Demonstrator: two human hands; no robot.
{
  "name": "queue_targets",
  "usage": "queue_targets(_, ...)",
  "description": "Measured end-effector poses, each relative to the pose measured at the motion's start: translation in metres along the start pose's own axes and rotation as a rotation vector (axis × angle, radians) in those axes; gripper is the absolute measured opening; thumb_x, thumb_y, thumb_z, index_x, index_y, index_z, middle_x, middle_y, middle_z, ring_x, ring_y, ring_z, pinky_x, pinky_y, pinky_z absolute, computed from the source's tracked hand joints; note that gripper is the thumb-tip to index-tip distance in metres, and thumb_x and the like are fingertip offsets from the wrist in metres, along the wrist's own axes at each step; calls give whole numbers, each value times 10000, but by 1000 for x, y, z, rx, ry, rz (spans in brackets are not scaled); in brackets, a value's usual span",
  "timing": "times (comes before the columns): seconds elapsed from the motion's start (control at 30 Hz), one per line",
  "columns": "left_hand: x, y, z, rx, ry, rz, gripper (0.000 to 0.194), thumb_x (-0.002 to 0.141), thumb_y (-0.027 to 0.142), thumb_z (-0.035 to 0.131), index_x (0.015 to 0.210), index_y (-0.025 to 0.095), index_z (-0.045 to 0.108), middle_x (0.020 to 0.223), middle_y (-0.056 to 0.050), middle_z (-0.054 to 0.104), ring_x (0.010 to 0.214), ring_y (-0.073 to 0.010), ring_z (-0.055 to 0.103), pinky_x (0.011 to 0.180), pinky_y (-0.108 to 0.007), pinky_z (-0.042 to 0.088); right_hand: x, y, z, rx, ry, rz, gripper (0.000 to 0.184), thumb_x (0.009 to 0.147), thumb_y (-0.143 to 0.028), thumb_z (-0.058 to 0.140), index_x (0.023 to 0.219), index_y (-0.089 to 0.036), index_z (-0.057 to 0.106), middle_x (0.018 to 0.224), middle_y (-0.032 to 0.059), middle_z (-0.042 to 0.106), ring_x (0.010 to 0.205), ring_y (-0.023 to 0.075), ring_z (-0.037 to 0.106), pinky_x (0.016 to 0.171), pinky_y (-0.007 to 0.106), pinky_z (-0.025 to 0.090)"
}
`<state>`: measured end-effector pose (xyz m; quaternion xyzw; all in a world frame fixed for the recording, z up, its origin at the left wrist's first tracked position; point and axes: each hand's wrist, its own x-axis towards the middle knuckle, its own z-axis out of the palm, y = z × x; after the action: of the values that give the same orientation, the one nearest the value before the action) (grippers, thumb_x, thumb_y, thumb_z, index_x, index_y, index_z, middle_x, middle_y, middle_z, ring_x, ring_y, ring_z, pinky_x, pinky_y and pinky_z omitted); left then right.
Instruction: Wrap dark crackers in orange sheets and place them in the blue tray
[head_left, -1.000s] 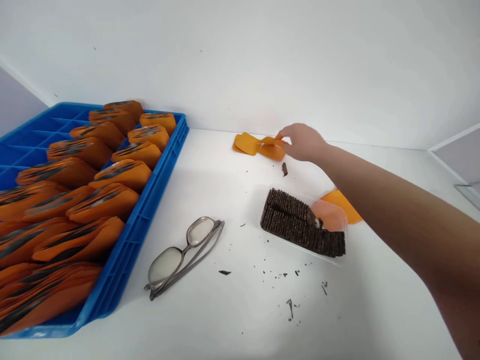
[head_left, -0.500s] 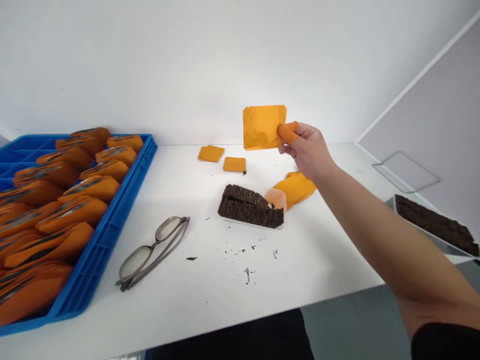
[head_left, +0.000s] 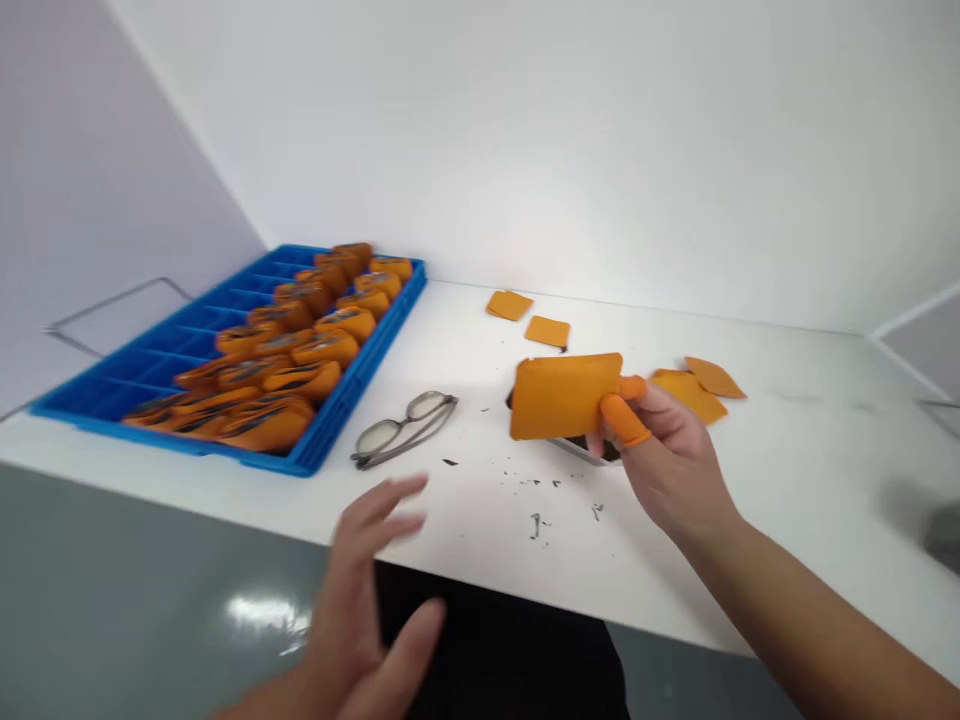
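Note:
An orange paper packet (head_left: 566, 396), flat and nearly rectangular, is pinched at its right edge by my right hand (head_left: 667, 445), which wears orange finger cots on the thumb and a finger. Behind the packet, a white tray of dark thin strips (head_left: 581, 448) is mostly hidden. My left hand (head_left: 367, 590), blurred, hangs at the table's front edge with its fingers apart and nothing in them. Nearest to it on the table lie folded eyeglasses (head_left: 405, 430).
A blue compartment tray (head_left: 307, 450) with several rows of filled orange packets (head_left: 289, 365) stands at the left. Orange pieces (head_left: 547, 331) lie at the back, more packets (head_left: 686, 395) at the right. Dark crumbs (head_left: 536, 525) are scattered in front.
The view has swung left. My right hand has brought the orange packet lower and nearer, in front of the tray of strips. My left hand has come into view.

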<state>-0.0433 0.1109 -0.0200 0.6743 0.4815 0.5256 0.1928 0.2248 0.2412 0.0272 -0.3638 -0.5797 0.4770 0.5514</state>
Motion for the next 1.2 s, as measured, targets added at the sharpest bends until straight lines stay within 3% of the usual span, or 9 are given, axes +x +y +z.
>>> queue_targets(0.03, 17, 4, 10, 15, -23, 36, 577, 970, 304, 686, 1514, 275, 497, 1607, -118, 517, 1519, -306, 471, 1257, -476, 406, -2, 6, 0, 6, 4, 11, 218, 988, -462, 709, 906, -260, 721, 724, -41, 604, 573, 78, 570, 571, 237, 505)
queue_targets(0.1, 51, 12, 30, 62, -111, 2, 734, 921, 400, 776, 1563, 264, 447, 1541, -134, 590, 1389, -307, 589, 1162, -466, 495, -7, 16, 1, 9, -10, 30, 185, 1013, -429, 681, 945, -266, 735, 816, -32, 652, 574, 67, 619, 567, 220, 542)
queue_targets(0.2, 87, 19, 52, -73, -238, -64, 215, 1000, 398, 677, 1114, 222, 723, 1044, -64, 777, 933, -206, 719, 856, -352, 598, -21, 22, 3, -20, -108, 34, 140, 1019, -397, 672, 1018, -285, 755, 892, -17, 726, 585, 92, 689, 579, 231, 615)
queue_targets(0.37, 115, 17, 57, -143, -45, 67, 181, 974, 290, 727, 837, 172, 725, 807, -24, 738, 735, -111, 665, 708, -230, 554, -34, 21, 6, -172, -262, -18, 89, 982, -309, 707, 1014, -297, 789, 833, -10, 753, 670, 145, 730, 580, 249, 641)
queue_targets(0.53, 140, 11, 55, -54, -65, 263, 119, 866, 206, 853, 813, 151, 762, 747, -13, 747, 661, -77, 666, 618, -164, 534, -29, 24, 0, -353, -97, -160, 222, 910, -248, 777, 1120, -322, 777, 985, 4, 736, 781, 138, 649, 685, 281, 584)
queue_targets(0.63, 149, 5, 57, 41, -155, 368, 77, 883, 202, 840, 890, 138, 798, 807, -40, 784, 713, -97, 716, 655, -180, 570, -25, 22, -6, -426, 9, -296, 463, 892, -285, 815, 1338, -330, 700, 1122, 31, 709, 927, 171, 636, 785, 334, 572)
queue_targets(0.9, 156, -2, 71, 156, -570, 527, 239, 939, 348, 784, 780, 184, 715, 754, 27, 756, 703, -145, 709, 675, -303, 566, -9, 21, -17, -344, -90, -171, 179, 940, -271, 761, 1117, -279, 729, 859, -7, 609, 708, 119, 511, 593, 283, 464)
queue_targets(1.03, 160, -4, 78, 149, -429, 550, 183, 935, 278, 781, 794, 181, 717, 790, 18, 781, 709, -145, 714, 649, -298, 565, -4, 24, -24, -258, -200, -160, 126, 922, -291, 793, 1046, -299, 814, 777, -4, 613, 704, 130, 536, 580, 283, 463)
queue_targets(1.2, 156, -10, 82, -31, -183, 589, 133, 855, 178, 860, 948, 181, 765, 839, -14, 805, 746, -131, 714, 713, -276, 606, -3, 19, -24, -191, -95, -188, 142, 902, -220, 809, 996, -321, 842, 788, -2, 588, 734, 128, 513, 616, 299, 419)
